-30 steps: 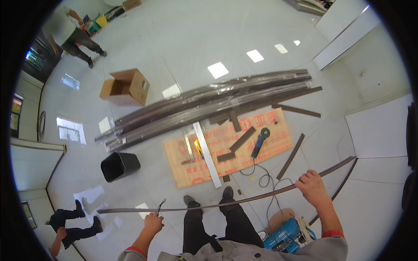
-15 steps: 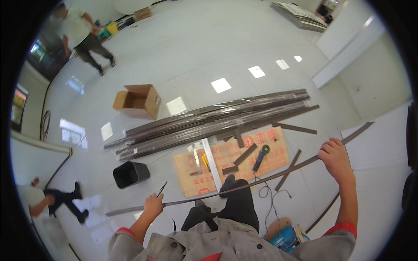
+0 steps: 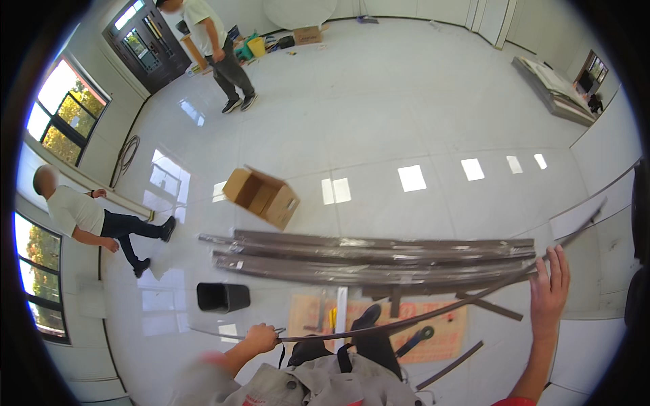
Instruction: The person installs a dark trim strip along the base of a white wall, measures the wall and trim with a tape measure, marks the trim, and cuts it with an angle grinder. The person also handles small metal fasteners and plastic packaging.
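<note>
A long, thin dark brown trim strip [image 3: 440,310] bows across in front of my body, one end reaching up past my right hand and the other passing left of my left hand. My left hand [image 3: 261,337] is closed around it near my waist; a small dark tool, too small to name, pokes out beside its fingers. My right hand [image 3: 550,281] is raised at the far right, gripping the strip with its fingers pointing up. Beyond the strip, plastic-wrapped bundles of brown trim [image 3: 379,273] lie on the floor.
An orange printed board [image 3: 443,342] carries an angle grinder [image 3: 414,341] and a silver straight bar [image 3: 341,308]. Offcuts [image 3: 452,365] lie around it. A black bin [image 3: 237,298] and an open cardboard box [image 3: 277,203] stand left. One person [image 3: 88,216] walks at left; another [image 3: 227,61] stands farther off.
My view has tilted up and turned, showing more of the room. Both hands still hold the strip, and its right end has risen. The person at left shows more fully.
</note>
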A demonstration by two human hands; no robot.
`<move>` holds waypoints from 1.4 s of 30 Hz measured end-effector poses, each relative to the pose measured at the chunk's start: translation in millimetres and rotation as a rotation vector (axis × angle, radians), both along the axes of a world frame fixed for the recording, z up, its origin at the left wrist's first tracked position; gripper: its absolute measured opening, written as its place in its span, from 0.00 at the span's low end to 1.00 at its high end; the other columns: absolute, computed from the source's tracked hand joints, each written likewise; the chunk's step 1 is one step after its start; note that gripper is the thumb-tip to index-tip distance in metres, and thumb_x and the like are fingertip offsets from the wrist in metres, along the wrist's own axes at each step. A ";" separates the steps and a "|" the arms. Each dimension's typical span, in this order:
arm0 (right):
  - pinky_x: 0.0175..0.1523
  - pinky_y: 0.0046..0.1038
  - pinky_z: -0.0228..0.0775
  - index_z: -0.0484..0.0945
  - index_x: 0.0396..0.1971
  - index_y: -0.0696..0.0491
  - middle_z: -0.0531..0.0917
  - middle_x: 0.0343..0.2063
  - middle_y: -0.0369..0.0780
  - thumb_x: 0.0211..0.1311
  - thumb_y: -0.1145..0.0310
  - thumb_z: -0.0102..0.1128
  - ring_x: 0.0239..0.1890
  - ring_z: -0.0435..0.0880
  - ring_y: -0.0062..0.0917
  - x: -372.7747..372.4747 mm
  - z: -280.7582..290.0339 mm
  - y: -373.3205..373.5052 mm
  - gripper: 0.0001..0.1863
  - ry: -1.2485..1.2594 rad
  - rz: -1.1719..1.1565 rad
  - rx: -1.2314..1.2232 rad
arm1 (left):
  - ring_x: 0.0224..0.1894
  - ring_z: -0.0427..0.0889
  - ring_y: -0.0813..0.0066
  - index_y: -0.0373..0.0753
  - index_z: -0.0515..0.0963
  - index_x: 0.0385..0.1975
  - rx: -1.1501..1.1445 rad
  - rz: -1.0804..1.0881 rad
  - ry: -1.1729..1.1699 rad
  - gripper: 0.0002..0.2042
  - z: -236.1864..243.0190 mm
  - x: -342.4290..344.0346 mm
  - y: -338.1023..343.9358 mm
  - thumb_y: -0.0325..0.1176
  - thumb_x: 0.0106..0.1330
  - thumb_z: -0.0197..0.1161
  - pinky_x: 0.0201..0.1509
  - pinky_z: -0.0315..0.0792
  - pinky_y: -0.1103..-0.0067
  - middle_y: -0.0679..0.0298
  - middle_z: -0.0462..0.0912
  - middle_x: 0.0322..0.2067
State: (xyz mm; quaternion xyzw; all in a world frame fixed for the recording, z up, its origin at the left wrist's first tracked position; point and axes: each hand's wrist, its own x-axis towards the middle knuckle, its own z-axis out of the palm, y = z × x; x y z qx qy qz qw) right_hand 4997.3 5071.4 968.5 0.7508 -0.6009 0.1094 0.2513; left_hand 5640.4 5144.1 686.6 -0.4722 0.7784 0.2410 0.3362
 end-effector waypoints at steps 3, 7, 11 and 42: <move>0.68 0.43 0.66 0.74 0.57 0.57 0.74 0.62 0.50 0.57 0.83 0.63 0.65 0.72 0.47 -26.4 -10.8 -73.1 0.25 -0.421 -0.041 -0.066 | 0.43 0.83 0.54 0.47 0.87 0.35 -0.013 0.049 0.020 0.18 27.1 -52.7 -66.3 0.53 0.67 0.57 0.43 0.79 0.60 0.59 0.83 0.37; 0.69 0.42 0.63 0.71 0.62 0.58 0.69 0.65 0.52 0.61 0.82 0.61 0.66 0.70 0.50 -76.1 -71.2 -164.2 0.27 -0.511 -0.046 0.172 | 0.42 0.83 0.51 0.46 0.87 0.35 -0.075 0.096 0.062 0.17 25.1 -107.8 -164.8 0.51 0.67 0.57 0.43 0.79 0.60 0.59 0.83 0.38; 0.58 0.42 0.72 0.77 0.55 0.52 0.78 0.57 0.50 0.62 0.66 0.60 0.57 0.78 0.46 -113.2 -120.1 -243.1 0.20 -0.372 -0.131 0.331 | 0.41 0.84 0.50 0.42 0.86 0.35 0.012 0.086 0.065 0.19 -15.6 -156.4 -289.1 0.51 0.66 0.57 0.43 0.79 0.59 0.56 0.85 0.36; 0.50 0.35 0.77 0.81 0.45 0.57 0.87 0.39 0.48 0.60 0.59 0.66 0.43 0.86 0.41 -804.0 -296.8 -1179.6 0.19 -1.142 -0.662 0.615 | 0.41 0.85 0.59 0.39 0.85 0.44 0.598 0.398 -0.070 0.28 -62.0 -749.4 -1427.6 0.60 0.62 0.60 0.48 0.75 0.67 0.55 0.88 0.39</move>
